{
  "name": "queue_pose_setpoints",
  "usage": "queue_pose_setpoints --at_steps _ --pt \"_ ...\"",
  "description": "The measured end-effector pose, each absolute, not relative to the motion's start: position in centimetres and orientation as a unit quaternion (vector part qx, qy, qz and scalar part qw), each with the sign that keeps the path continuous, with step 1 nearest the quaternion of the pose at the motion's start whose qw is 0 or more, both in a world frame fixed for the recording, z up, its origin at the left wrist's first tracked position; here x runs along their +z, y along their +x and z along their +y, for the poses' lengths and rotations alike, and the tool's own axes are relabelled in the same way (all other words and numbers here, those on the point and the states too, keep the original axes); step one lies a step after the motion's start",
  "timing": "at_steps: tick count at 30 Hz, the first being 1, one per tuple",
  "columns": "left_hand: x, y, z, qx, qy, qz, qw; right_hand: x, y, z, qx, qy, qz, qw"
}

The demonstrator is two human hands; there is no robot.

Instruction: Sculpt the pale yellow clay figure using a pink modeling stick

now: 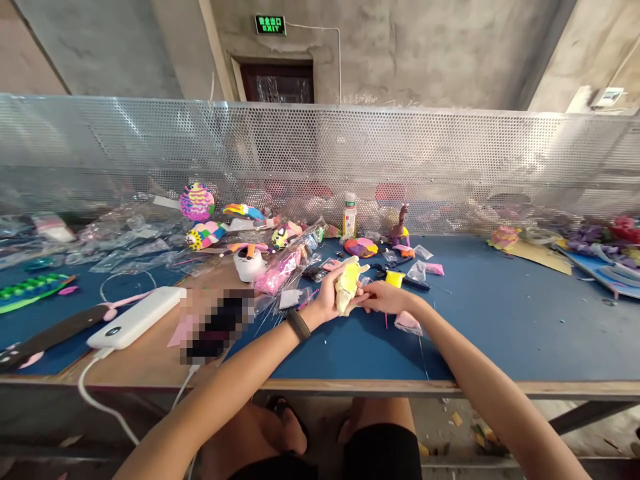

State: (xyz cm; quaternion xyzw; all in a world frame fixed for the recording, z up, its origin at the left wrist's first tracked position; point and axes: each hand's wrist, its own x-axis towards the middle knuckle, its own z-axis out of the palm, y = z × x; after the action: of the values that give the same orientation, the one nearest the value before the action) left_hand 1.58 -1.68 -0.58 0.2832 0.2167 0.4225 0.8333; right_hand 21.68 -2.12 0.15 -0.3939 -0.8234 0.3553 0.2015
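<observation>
Gripping the yellow-and-cream figure (pixel 349 283) is the left hand (pixel 327 295); right hand (pixel 389 297) at its edge, can't tell if pinching; probably light, soft, dentable, so hold the thick body.

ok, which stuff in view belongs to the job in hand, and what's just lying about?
In hand:
- yellow-and-cream piece, held in the left hand, right hand at its side
- probably the yellow packet, close by and similar in colour

Lying about, it seems:
- white power bank
- bottle
- striped round figure
</observation>
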Motion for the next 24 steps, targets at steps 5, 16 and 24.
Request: queue_pose_setpoints --at_steps 5,16,24 --pt "-1.2 1.4 -0.7 0.438 0.261 0.219 0.832 3.7 26.6 -1.3 0.341 -0.428 -0.767 0.335" --pt "2.7 -1.0 -1.4 0.468 0.339 0.179 0.796 2.0 24.0 -1.6 0.34 -0.43 -0.718 0.429" --pt "2.5 -0.9 -0.9 0.524 0.369 0.184 0.746 0.9 21.7 -2.3 0.377 -0.394 -0.716 0.437"
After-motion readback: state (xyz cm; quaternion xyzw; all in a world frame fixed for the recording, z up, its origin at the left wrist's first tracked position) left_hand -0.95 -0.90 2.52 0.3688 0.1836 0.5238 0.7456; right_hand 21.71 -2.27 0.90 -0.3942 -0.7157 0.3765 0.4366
